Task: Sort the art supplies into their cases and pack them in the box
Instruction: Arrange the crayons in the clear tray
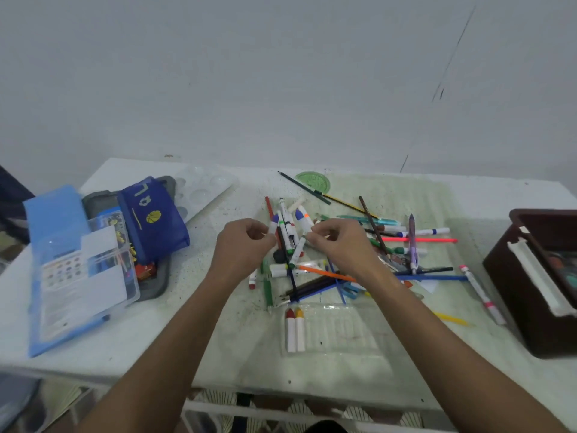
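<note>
White-barrelled markers (288,232) lie heaped at twelve o'clock on the desk (218,339); the left hand (246,242) pinches one and the right hand (337,242) pinches another. Lifting each clear of the tangle should avoid scattering pencils before slotting it beside two crayons in the clear tray (343,332) at six o'clock.

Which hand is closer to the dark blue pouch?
The left hand is nearer, just right of the dark blue pouch. The right hand lies farther right, over the marker pile.

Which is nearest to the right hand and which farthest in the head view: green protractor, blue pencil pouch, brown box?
From the right hand:
1. Green protractor, just beyond it at the table's back.
2. Blue pencil pouch, across on the left.
3. Brown box, at the far right edge.
</note>
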